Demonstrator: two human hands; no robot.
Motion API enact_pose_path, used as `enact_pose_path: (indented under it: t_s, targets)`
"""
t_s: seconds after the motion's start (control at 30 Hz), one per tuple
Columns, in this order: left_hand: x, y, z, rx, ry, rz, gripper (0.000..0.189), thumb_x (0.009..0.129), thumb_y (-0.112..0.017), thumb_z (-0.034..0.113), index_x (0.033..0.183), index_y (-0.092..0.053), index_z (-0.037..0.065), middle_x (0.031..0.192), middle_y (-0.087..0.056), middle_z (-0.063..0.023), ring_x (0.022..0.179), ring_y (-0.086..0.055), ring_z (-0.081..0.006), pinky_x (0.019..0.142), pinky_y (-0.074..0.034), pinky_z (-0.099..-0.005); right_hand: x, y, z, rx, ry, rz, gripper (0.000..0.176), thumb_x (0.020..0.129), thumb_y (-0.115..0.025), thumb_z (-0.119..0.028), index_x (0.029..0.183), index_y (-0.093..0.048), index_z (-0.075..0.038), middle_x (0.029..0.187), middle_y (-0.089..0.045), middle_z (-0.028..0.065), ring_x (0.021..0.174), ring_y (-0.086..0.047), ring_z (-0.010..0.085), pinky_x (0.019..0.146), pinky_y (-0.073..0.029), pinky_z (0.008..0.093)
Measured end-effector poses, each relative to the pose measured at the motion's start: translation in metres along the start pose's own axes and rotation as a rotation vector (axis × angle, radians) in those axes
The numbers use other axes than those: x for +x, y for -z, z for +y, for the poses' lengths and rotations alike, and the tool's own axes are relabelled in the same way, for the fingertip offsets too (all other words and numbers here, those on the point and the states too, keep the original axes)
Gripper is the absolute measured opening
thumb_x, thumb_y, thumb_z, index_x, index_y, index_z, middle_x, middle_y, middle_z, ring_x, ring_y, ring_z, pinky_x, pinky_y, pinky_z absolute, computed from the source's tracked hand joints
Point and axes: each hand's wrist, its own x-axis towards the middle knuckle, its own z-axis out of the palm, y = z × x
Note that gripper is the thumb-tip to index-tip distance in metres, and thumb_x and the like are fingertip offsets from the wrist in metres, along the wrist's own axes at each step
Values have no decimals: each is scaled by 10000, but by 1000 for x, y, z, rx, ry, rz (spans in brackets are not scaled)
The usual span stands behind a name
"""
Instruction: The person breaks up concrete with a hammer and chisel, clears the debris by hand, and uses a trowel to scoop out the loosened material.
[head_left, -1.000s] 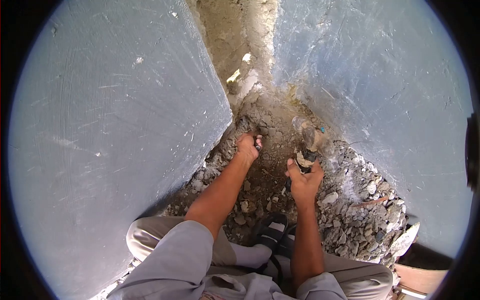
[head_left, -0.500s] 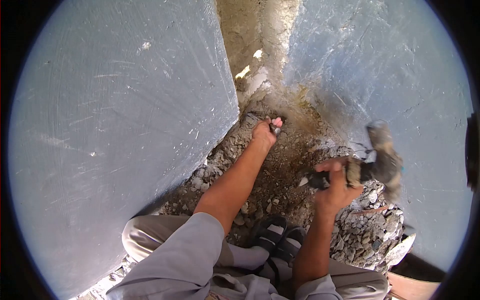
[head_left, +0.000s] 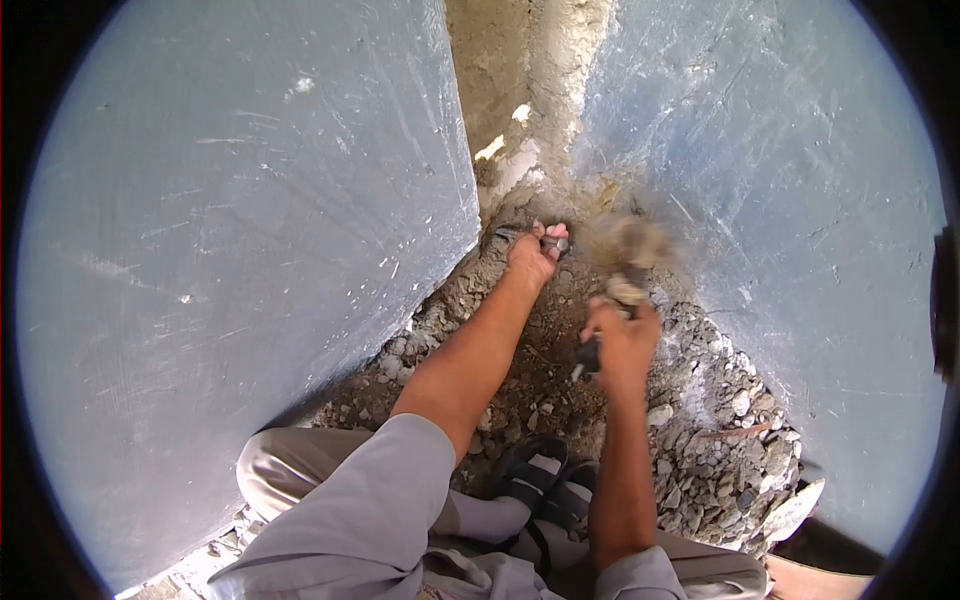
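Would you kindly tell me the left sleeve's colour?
The left sleeve is light grey, clearest in head view.

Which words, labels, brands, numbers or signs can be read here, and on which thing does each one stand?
None can be read.
Grey walls: only scratches and specks.
Hammer: too blurred to tell of any marking.
Sandals: pale patches, but no legible letters.

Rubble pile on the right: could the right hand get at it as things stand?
Probably yes: the rubble pile lies beside the right forearm with nothing visible in between, though the right hand holds a hammer it might need to set down.
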Motion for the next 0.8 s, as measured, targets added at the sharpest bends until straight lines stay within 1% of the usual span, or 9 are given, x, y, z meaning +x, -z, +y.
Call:
enact_pose_path:
  t_s: [0.07, 0.2, 0.27, 0.33, 0.4, 0.57, 0.67, 0.73, 0.8]
  targets:
    - [4, 5, 1, 7, -24, -54, 112, 1005, -484, 103, 1075, -527, 26, 1040, -652, -216, 911, -654, -331, 820, -587, -434, -6, 18, -40, -37, 239, 72, 260, 834, -679, -42, 1062, -588, 45, 777, -642, 79, 615, -589, 119, 521, -464, 248]
    - [-6, -1, 3, 140, -1, -40, 97, 1022, -458, 170, 1054, -544, 137, 1022, -710, -111, 853, -680, -230, 626, -418, -300, 7, -1, -88, 248, 782, 296, 138, 893, -605, -86, 769, -600, -25, 669, -634, 80, 608, -597, 148, 550, -486, 263]
    - [-6, -3, 6, 97, -19, -16, 85, 1018, -464, 160, 1026, -544, 131, 1001, -706, -119, 857, -679, -237, 559, -407, -318, 18, 7, -5, -443, 668, 456, 153, 858, -606, -101, 719, -612, -36, 725, -632, 87, 610, -597, 146, 555, -492, 264]
    - [6, 2, -2, 52, -52, -3, 86, 1016, -464, 151, 1024, -547, 128, 974, -702, -122, 858, -678, -253, 540, -421, -340, 29, 10, 100, -714, 113, -177, 39, 784, -643, -11, 817, -623, 1, 732, -629, 66, 536, -570, 146, 511, -483, 275]
    - [32, 13, -10, -76, 10, -29, 112, 1017, -439, 130, 1045, -516, 54, 1057, -640, -200, 956, -649, -350, 854, -552, -537, 15, -6, 67, -176, -247, -160, 182, 785, -659, -17, 951, -600, 27, 751, -626, 73, 537, -573, 145, 499, -476, 271]
    - [0, 3, 5, -161, -32, -72, 107, 1025, -440, 138, 1030, -502, 50, 1035, -644, -177, 909, -674, -323, 843, -586, -464, -11, 2, -45, -32, 109, 71, 229, 779, -671, -57, 982, -614, 33, 694, -643, 78, 550, -573, 132, 504, -468, 275]
    - [-7, -2, 10, -149, -27, -72, 124, 1022, -468, 169, 1048, -506, 54, 1012, -622, -128, 928, -667, -299, 857, -573, -452, 7, 22, -113, -296, 759, 151, 102, 837, -616, -94, 858, -627, 5, 698, -640, 94, 631, -613, 156, 584, -484, 274]
    - [-5, 3, 11, -121, -30, -76, 104, 1021, -467, 150, 1033, -512, 57, 989, -627, -128, 921, -667, -298, 848, -576, -443, 14, 8, -118, 208, 849, 154, 104, 831, -621, -98, 861, -641, -1, 739, -639, 93, 692, -630, 174, 651, -507, 290]
    - [-6, -1, 12, -68, -34, -80, 101, 1022, -462, 146, 1029, -510, 58, 984, -626, -130, 915, -666, -297, 839, -578, -440, 17, 2, -37, -458, 656, 270, 150, 803, -628, -86, 901, -604, 25, 832, -642, 124, 729, -615, 201, 664, -510, 330]
